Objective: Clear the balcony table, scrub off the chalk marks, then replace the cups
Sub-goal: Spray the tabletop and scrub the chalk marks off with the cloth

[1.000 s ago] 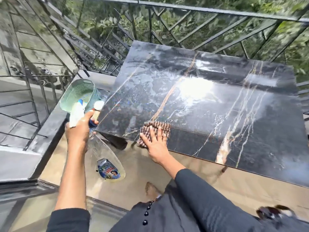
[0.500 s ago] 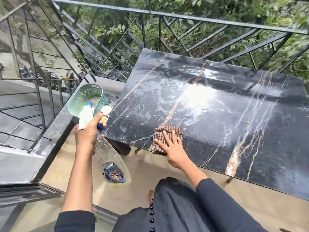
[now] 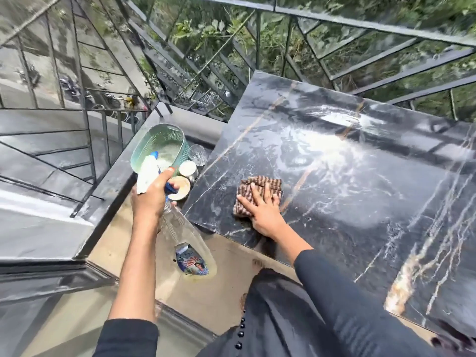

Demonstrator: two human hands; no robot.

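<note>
At the near table edge, the folded cloth [image 3: 260,185] is pressed flat under the right hand [image 3: 265,215], fingers straight and spread; the spray bottle [image 3: 185,238] is gripped at its trigger head by the curled left hand [image 3: 150,202], off the corner. Firm overlapping strokes are advised toward the white smear [image 3: 327,150] on the wet marble table [image 3: 386,228]; the cups [image 3: 188,169] are kept on the ledge beside a green basket [image 3: 159,140]; beyond, a metal railing [image 3: 334,20].
</note>
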